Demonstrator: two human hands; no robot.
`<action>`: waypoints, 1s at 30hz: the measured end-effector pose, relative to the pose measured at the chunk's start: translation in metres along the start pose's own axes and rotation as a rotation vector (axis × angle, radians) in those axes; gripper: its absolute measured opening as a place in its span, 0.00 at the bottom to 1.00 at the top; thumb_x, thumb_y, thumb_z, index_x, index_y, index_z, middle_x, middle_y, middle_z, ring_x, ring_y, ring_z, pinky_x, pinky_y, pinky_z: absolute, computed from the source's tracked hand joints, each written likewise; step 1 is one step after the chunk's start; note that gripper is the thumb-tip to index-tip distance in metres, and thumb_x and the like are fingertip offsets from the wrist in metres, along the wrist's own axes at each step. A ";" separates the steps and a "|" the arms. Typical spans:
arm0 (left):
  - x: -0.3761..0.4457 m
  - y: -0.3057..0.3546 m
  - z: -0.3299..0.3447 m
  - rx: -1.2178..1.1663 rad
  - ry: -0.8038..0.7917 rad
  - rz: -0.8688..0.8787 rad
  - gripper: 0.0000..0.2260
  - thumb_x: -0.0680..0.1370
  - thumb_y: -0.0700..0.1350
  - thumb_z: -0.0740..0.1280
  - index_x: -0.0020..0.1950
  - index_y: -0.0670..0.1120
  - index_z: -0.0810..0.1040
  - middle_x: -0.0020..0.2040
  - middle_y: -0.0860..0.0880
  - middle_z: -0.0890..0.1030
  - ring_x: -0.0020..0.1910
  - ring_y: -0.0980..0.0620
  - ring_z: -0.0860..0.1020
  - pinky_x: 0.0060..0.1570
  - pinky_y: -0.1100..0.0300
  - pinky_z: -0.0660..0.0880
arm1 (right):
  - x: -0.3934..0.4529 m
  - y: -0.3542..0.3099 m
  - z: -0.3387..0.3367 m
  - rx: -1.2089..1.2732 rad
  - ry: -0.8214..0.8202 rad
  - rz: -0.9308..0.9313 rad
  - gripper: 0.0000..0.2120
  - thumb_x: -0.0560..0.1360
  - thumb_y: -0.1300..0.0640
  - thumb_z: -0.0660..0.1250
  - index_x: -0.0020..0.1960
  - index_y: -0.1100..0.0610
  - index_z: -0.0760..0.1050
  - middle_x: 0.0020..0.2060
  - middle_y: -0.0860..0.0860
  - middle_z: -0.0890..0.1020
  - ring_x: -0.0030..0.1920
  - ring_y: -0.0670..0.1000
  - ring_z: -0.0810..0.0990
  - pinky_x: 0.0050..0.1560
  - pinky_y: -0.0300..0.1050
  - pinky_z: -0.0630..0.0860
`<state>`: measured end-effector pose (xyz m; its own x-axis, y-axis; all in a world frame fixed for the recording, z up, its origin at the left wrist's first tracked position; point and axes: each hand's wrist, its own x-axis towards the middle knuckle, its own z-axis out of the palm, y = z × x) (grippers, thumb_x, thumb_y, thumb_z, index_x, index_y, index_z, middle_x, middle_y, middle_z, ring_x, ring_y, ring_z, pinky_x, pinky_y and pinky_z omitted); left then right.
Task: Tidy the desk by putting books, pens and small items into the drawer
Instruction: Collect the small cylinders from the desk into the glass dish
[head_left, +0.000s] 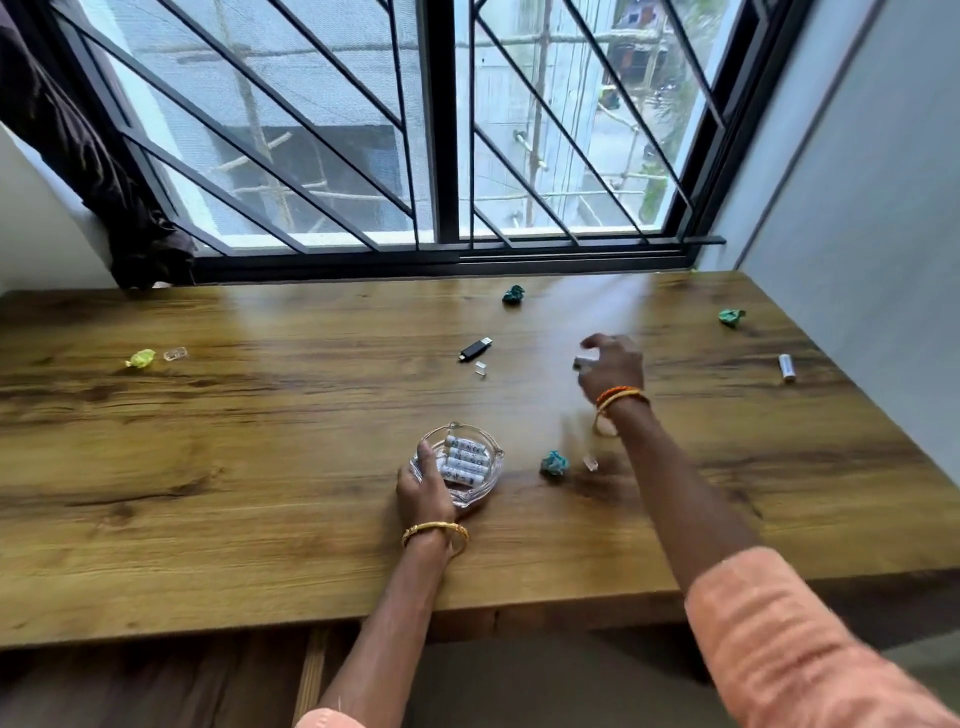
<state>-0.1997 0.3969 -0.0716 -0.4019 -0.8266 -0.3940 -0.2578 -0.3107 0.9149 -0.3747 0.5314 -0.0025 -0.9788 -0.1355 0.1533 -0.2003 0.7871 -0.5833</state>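
The left hand (423, 486) grips the near-left rim of a clear glass ashtray-shaped dish (485, 486), its thumb hooked over the edge and its fingers curled round the outside; the dish stands on the brown wood-grain desk (260, 467) near the front edge. Inside the dish lie several white cylindrical batteries (464, 460) side by side.

The right hand (613, 366) is stretched out over the middle of the desk, blurred, its fingers curled downward around a small pale object (580, 362) at the fingertips; I cannot tell whether it is actually gripping that object or only closing over it. An orange and gold bangle sits on that wrist, and a gold bangle on the left.

Just right of the dish lie a crumpled teal wrapper (554, 464) and, beside it, a small clear plastic piece (590, 462). Farther back, near the centre, is a black USB stick (475, 348) with a small clear cap (480, 368) just in front of it. Another dark teal crumpled wrapper (512, 294) lies near the window frame (441, 257). At the far right are a green crumpled wrapper (732, 316) and a single white battery (787, 367), well apart from the hands. On the far left sit a yellow-green wrapped sweet (141, 358) and a clear plastic piece (175, 354) just beside it.
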 end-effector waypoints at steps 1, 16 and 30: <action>0.002 0.000 0.000 0.017 0.003 0.009 0.17 0.78 0.58 0.61 0.46 0.44 0.74 0.50 0.39 0.81 0.48 0.41 0.80 0.52 0.47 0.78 | 0.016 0.012 -0.001 -0.080 -0.046 0.061 0.20 0.73 0.64 0.64 0.65 0.57 0.74 0.64 0.60 0.72 0.64 0.61 0.70 0.63 0.48 0.68; 0.002 0.002 0.000 0.115 0.022 0.090 0.24 0.80 0.57 0.57 0.54 0.36 0.77 0.54 0.37 0.80 0.52 0.39 0.78 0.50 0.52 0.73 | -0.009 0.001 0.022 0.146 -0.087 0.065 0.10 0.74 0.60 0.67 0.54 0.57 0.81 0.53 0.59 0.80 0.54 0.59 0.77 0.57 0.50 0.75; -0.011 0.008 -0.006 0.118 0.006 0.148 0.25 0.82 0.56 0.51 0.63 0.38 0.73 0.62 0.37 0.76 0.59 0.39 0.75 0.52 0.56 0.68 | -0.153 -0.055 0.039 0.022 -0.322 -0.153 0.13 0.75 0.50 0.66 0.58 0.48 0.79 0.58 0.48 0.78 0.62 0.52 0.69 0.60 0.48 0.62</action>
<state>-0.1919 0.4012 -0.0596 -0.4381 -0.8619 -0.2554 -0.2981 -0.1288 0.9458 -0.2153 0.4849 -0.0249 -0.8994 -0.4368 -0.0170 -0.3434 0.7302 -0.5907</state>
